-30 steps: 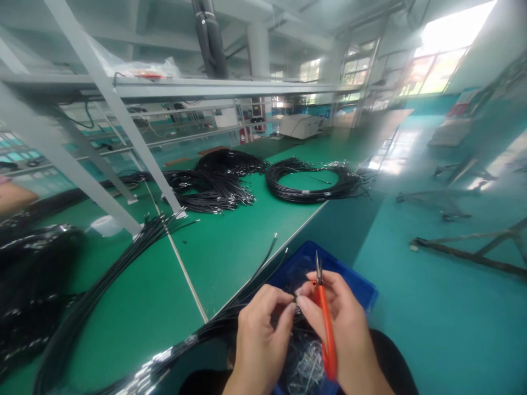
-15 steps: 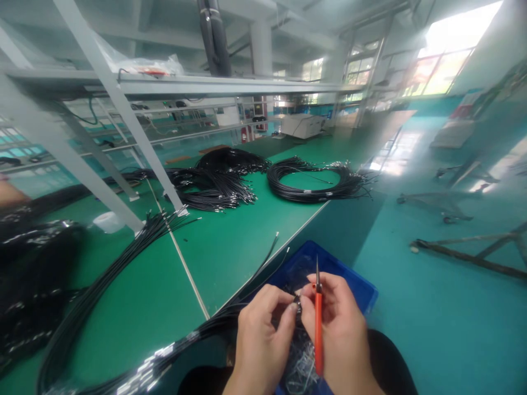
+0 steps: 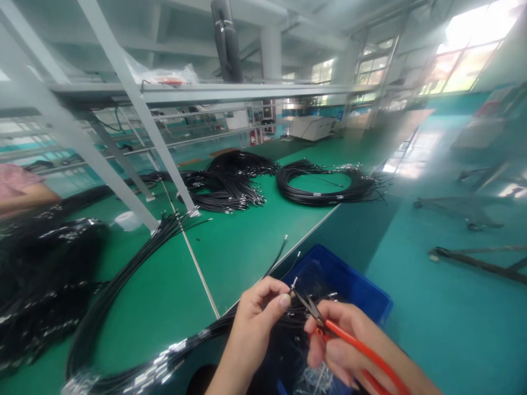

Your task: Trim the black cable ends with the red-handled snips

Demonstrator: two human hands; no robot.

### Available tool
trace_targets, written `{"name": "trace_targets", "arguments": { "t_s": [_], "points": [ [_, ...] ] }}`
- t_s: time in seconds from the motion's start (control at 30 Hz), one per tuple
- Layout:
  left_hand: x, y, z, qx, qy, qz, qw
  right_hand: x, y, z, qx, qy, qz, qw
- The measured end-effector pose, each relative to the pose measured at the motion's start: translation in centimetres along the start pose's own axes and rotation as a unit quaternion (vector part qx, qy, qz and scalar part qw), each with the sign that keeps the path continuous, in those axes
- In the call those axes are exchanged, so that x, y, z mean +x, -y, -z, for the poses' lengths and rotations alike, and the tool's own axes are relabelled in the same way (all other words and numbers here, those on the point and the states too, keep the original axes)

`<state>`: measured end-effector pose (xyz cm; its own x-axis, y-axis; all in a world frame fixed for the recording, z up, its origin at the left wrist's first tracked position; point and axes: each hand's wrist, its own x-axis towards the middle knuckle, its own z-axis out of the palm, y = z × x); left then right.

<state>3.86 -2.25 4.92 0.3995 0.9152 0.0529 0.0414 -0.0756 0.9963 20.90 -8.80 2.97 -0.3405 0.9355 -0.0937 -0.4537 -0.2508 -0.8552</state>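
My left hand (image 3: 261,312) pinches the end of a black cable (image 3: 290,293) between thumb and forefinger. A short pale metal tip (image 3: 293,282) sticks up from that end. My right hand (image 3: 341,340) is closed around red-handled scissors (image 3: 366,346). Their slim pointed blades are slightly apart and reach toward the cable end; whether they touch it I cannot tell. Below both hands stands a blue bin (image 3: 366,293), with clear scraps (image 3: 315,378) and dark cable ends in it. A bundle of black cables (image 3: 135,263) curves across the table toward my left hand.
Coiled black cables (image 3: 317,198) and heaped cable bundles (image 3: 234,192) lie on the green table (image 3: 242,247). Slanted shelf posts (image 3: 144,120) rise from it. A white roll (image 3: 127,220) sits beside a post. At far left is another person's arm (image 3: 33,197) behind dark cables.
The scissors have swung from upright along my right hand to pointing up-left, blades parted. My hands have separated, and the cable tip now shows. The view has shifted slightly left.
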Motion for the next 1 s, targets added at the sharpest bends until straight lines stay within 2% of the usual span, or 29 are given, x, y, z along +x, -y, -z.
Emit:
{"name": "trace_targets", "arguments": {
  "t_s": [0.13,0.5,0.7,0.87,1.0],
  "points": [
    [-0.1,-0.1,0.0,-0.017,0.016,0.000,1.000,0.5,-0.7,0.2,0.024,0.033,-0.022,0.999],
    [-0.2,0.3,0.0,-0.020,0.026,-0.025,0.999,0.7,-0.2,-0.1,0.011,0.016,-0.021,1.000],
    [-0.2,0.3,-0.1,0.002,0.024,-0.031,0.999,0.5,0.1,-0.4,-0.047,-0.023,-0.063,0.997],
    [0.0,0.3,-0.1,0.040,0.009,-0.032,0.999,0.0,0.6,-0.5,-0.122,-0.026,-0.118,0.985],
    [-0.3,0.4,-0.5,0.124,-0.022,-0.074,0.989,-0.8,0.3,0.1,-0.116,-0.018,-0.070,0.991]
  ]
}}
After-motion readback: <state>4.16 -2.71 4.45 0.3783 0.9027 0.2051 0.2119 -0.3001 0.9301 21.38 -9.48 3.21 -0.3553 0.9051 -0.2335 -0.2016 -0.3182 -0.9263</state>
